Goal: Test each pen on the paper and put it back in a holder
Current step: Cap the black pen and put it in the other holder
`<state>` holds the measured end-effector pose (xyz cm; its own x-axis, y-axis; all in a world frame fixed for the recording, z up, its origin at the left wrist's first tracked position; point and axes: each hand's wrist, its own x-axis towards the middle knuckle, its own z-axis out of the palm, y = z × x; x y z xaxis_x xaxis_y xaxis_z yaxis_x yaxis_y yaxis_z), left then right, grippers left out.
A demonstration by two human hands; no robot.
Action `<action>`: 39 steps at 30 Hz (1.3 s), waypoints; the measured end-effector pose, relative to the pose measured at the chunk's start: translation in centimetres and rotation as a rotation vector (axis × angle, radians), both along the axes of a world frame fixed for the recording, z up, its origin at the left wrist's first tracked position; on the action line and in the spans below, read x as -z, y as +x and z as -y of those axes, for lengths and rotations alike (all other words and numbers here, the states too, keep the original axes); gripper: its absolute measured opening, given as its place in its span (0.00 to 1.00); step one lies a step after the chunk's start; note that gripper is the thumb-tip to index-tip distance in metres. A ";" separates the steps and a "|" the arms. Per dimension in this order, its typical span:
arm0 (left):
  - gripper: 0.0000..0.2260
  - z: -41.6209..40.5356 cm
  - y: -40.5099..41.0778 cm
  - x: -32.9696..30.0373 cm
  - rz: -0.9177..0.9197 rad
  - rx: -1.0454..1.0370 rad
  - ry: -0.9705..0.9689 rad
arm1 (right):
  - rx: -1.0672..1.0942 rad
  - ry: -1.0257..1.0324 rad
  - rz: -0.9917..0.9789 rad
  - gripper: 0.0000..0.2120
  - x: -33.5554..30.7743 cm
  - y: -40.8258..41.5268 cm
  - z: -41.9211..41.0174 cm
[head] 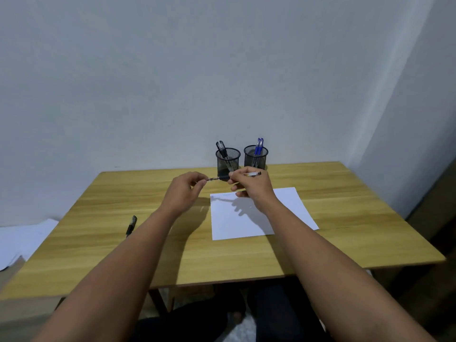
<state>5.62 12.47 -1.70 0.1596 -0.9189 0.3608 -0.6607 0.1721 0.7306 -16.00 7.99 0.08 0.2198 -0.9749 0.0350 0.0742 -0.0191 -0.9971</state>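
Both hands raised above the desk, near its far edge. Right hand grasps a pen by the barrel, held roughly level; the black end sticks out at 3 o'clock from the fingers. Left hand pinches the other end of the same pen, at 9 o'clock from the right hand; whether that end is a cap or the tip cannot be told.

White paper lies flat on the desk below the right hand, faint marks near its far edge.

Two black mesh holders stand side by side at 12 o'clock from the hands: left holder with black pens, right holder with blue pens.

A dark pen lies alone on the desk at 8 o'clock from the left hand, well apart from the paper.
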 end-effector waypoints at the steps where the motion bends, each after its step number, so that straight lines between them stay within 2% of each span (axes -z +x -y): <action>1: 0.06 0.0 -0.1 0.0 -0.001 0.005 0.000 | -0.007 0.005 0.004 0.03 -0.1 -0.1 0.0; 5: 0.05 0.7 -0.1 -0.7 -0.066 0.066 0.025 | -0.063 0.029 0.016 0.04 -0.3 0.6 0.3; 8: 0.05 0.0 -0.8 -1.4 -0.326 0.069 0.028 | -0.061 0.070 0.077 0.06 -0.1 0.6 0.2; 9: 0.06 0.7 -1.4 -0.4 -0.454 0.072 0.089 | -0.058 0.131 0.108 0.04 1.1 -0.1 0.7; 11: 0.08 0.9 -1.8 0.6 -0.600 0.040 0.156 | -0.091 0.198 0.155 0.01 2.6 -1.2 1.1; 15: 0.08 1.0 -1.9 0.1 -0.752 -0.001 0.211 | -0.179 0.181 -0.027 0.06 3.0 -1.7 1.0; 16: 0.08 1.0 -2.1 -0.1 -0.740 0.007 0.233 | -0.192 0.167 -0.070 0.05 3.0 -1.4 0.9; 21: 0.08 2.1 -3.1 -2.3 -0.723 -0.025 0.279 | -0.149 0.120 0.015 0.02 2.7 0.6 1.5; 26: 0.12 4.2 -3.4 -2.8 -0.562 0.046 0.311 | -0.165 0.008 -0.227 0.03 3.2 -0.5 4.0; 29: 0.12 6.0 -3.7 -2.9 -0.603 -0.012 0.227 | -0.048 -0.090 -0.253 0.07 2.0 -0.3 6.5; 31: 0.11 7.6 -3.7 -2.2 -0.562 -0.075 0.168 | 0.035 -0.151 -0.271 0.08 0.7 -0.2 8.6; 34: 0.21 9.8 -3.6 -0.5 -0.427 -0.121 0.167 | 0.101 -0.258 -0.301 0.04 -1.6 0.1 11.4; 37: 0.33 11.9 -3.8 1.0 -0.278 -0.159 0.193 | 0.165 -0.358 -0.338 0.07 -3.5 0.7 14.0; 39: 0.39 13.1 -4.0 1.8 -0.216 -0.166 0.206 | 0.183 -0.410 -0.366 0.04 -4.5 1.1 15.2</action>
<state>1.64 -0.67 -3.53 0.3656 -0.9241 0.1116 -0.4935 -0.0908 0.8650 -14.87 -7.18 4.56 0.1175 -0.9209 0.3717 -0.3150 -0.3896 -0.8655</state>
